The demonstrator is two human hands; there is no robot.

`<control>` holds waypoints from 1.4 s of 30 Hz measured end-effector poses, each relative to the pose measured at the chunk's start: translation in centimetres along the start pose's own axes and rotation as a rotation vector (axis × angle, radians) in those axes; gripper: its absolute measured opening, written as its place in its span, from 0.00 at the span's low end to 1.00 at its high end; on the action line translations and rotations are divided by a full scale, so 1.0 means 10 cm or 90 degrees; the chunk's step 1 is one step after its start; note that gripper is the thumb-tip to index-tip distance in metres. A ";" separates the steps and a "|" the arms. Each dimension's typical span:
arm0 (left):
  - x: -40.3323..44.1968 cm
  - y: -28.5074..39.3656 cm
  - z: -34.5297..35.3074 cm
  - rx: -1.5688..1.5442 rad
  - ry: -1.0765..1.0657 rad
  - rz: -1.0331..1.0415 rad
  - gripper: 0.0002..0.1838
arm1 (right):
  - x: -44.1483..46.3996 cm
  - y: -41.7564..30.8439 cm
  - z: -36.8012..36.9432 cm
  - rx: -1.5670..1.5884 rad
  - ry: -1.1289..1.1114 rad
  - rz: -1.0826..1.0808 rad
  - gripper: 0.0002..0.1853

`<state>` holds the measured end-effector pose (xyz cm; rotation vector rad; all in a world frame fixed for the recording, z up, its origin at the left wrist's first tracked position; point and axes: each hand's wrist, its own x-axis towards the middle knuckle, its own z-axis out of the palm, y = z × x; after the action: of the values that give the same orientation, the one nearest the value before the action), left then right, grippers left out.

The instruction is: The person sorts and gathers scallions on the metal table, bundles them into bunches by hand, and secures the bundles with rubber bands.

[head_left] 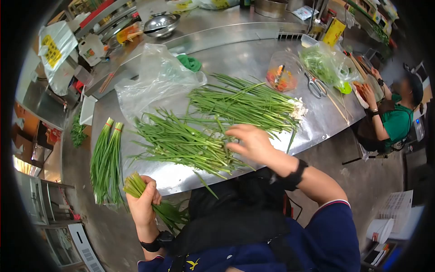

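My left hand (144,204) is closed around a bunch of garlic chives (168,212), cut stem ends up and green leaves hanging below the table's front edge. My right hand (250,141) hovers over or touches the stem ends of a loose pile of garlic chives (181,143); its fingers are apart and slightly curled, with nothing visible in them. Behind it lies a second pile of chives (244,102), with whitish root ends at its right. Two bundles tied with red bands (103,154) lie over the table's left edge.
A crumpled clear plastic bag (154,79) and a green cloth (189,63) lie behind the piles on the metal table (176,177). Scissors (316,86), a clear tub (282,75) and bagged greens (319,63) sit at right. A co-worker in green (393,115) sits at the right end.
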<state>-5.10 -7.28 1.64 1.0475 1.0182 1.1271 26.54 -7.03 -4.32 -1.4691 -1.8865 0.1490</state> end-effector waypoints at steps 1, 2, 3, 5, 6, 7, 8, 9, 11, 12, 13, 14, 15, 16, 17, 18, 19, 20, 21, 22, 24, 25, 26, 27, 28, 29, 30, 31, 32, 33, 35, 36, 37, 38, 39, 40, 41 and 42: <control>0.05 -0.01 0.03 -0.001 -0.003 -0.008 0.07 | -0.07 0.19 -0.15 0.001 -0.017 0.055 0.15; 0.09 -0.03 0.06 0.010 -0.001 -0.029 0.07 | -0.13 0.42 -0.32 -0.035 -0.018 0.092 0.13; 0.13 -0.05 0.10 0.022 -0.001 -0.050 0.07 | -0.15 0.59 -0.54 -0.064 -0.030 0.172 0.13; 0.24 -0.11 0.22 0.039 -0.026 -0.063 0.07 | -0.17 0.97 -0.86 -0.168 0.042 0.228 0.09; 0.30 -0.14 0.29 0.054 -0.046 -0.070 0.07 | -0.15 1.12 -0.96 -0.205 0.048 0.287 0.09; 0.35 -0.17 0.37 0.058 -0.050 -0.076 0.07 | -0.17 1.30 -0.99 -0.204 0.048 0.295 0.09; 0.40 -0.20 0.47 0.064 -0.066 -0.088 0.07 | -0.19 1.51 -0.97 -0.247 0.016 0.298 0.09; 0.44 -0.23 0.56 0.071 -0.079 -0.100 0.07 | -0.19 1.64 -0.93 -0.288 -0.018 0.298 0.10; 0.52 -0.25 0.67 0.078 -0.085 -0.122 0.06 | -0.20 1.79 -0.80 -0.272 -0.020 0.316 0.10; 0.56 -0.26 0.71 0.086 -0.092 -0.128 0.06 | -0.17 1.77 -0.76 -0.292 -0.015 0.315 0.09; 0.60 -0.27 0.75 0.093 -0.099 -0.134 0.06 | -0.16 1.76 -0.75 -0.314 -0.011 0.314 0.09; 0.63 -0.29 0.78 0.096 -0.100 -0.139 0.06 | -0.15 1.79 -0.74 -0.312 -0.014 0.319 0.09; 0.66 -0.30 0.81 0.091 -0.086 -0.145 0.06 | -0.15 1.81 -0.74 -0.333 -0.033 0.350 0.08; 0.69 -0.31 0.83 0.087 -0.072 -0.150 0.06 | -0.14 1.83 -0.74 -0.354 -0.051 0.381 0.08; 0.73 -0.32 0.85 0.091 -0.072 -0.151 0.06 | -0.12 1.84 -0.76 -0.351 -0.051 0.384 0.08; 0.75 -0.35 0.87 0.091 -0.080 -0.156 0.06 | -0.09 1.84 -0.79 -0.350 -0.088 0.380 0.08; 0.76 -0.36 0.88 0.091 -0.088 -0.163 0.06 | -0.08 1.83 -0.82 -0.349 -0.127 0.376 0.08; 0.76 -0.37 0.88 0.093 -0.088 -0.165 0.06 | -0.08 1.83 -0.84 -0.347 -0.129 0.378 0.08; 0.77 -0.37 0.89 0.113 -0.093 -0.156 0.08 | -0.08 1.83 -0.89 -0.327 -0.102 0.344 0.07; 0.78 -0.37 0.90 0.131 -0.097 -0.143 0.09 | -0.05 1.83 -0.96 -0.308 -0.073 0.304 0.07; 0.77 -0.33 0.86 0.116 -0.091 -0.141 0.08 | 0.04 1.70 -1.20 -0.278 0.022 0.257 0.06; 0.75 -0.29 0.84 0.104 -0.088 -0.143 0.06 | 0.10 1.59 -1.34 -0.243 0.114 0.213 0.05; 0.73 -0.25 0.82 0.092 -0.085 -0.131 0.06 | 0.17 1.43 -1.52 -0.167 0.156 0.232 0.05; 0.70 -0.21 0.81 0.094 -0.077 -0.127 0.06 | 0.24 1.27 -1.70 -0.092 0.197 0.248 0.05; 0.67 -0.17 0.79 0.094 -0.072 -0.122 0.06 | 0.28 1.15 -1.86 -0.032 0.237 0.236 0.07; 0.65 -0.13 0.77 0.080 -0.077 -0.106 0.06 | 0.30 1.07 -2.04 0.006 0.240 0.261 0.09; 0.61 -0.10 0.74 0.094 -0.072 -0.090 0.06 | 0.31 0.99 -2.17 0.140 0.274 0.272 0.10; 0.57 -0.07 0.70 0.107 -0.066 -0.073 0.06 | 0.33 0.89 -2.29 0.276 0.303 0.278 0.11; 0.54 -0.05 0.65 0.095 -0.071 -0.059 0.06 | 0.36 0.76 -2.38 0.265 0.307 0.257 0.11; 0.50 -0.01 0.62 0.082 -0.070 -0.041 0.06 | 0.37 0.60 -2.44 0.371 0.315 0.265 0.13; 0.40 0.10 0.53 0.067 -0.036 -0.006 0.06 | 0.40 0.37 -2.48 0.482 0.311 0.252 0.14; 0.38 0.13 0.45 0.084 -0.033 0.032 0.11 | 0.40 0.29 -2.46 0.562 0.261 0.248 0.14; 0.35 0.20 0.39 0.087 -0.018 0.043 0.11 | 0.40 0.21 -2.40 0.646 0.207 0.248 0.14; 0.33 0.29 0.34 0.028 0.001 0.036 0.09 | 0.42 0.11 -2.33 0.722 0.153 0.219 0.14; 0.31 0.37 0.29 -0.031 0.021 0.031 0.07 | 0.44 -0.01 -2.23 0.737 0.139 0.211 0.14; 0.33 0.42 0.22 -0.062 0.004 0.013 0.07 | 0.49 -0.14 -2.11 0.777 0.078 0.187 0.13; 0.36 0.47 0.15 -0.093 -0.013 -0.005 0.08 | 0.53 -0.26 -1.99 0.817 0.017 0.164 0.13; 0.39 0.52 0.12 -0.107 -0.027 -0.024 0.08 | 0.57 -0.36 -1.87 0.805 -0.051 0.154 0.12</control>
<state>-4.41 -2.94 6.58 0.9106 0.8907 1.1340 34.41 -9.41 13.78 -0.7479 -1.1646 1.2565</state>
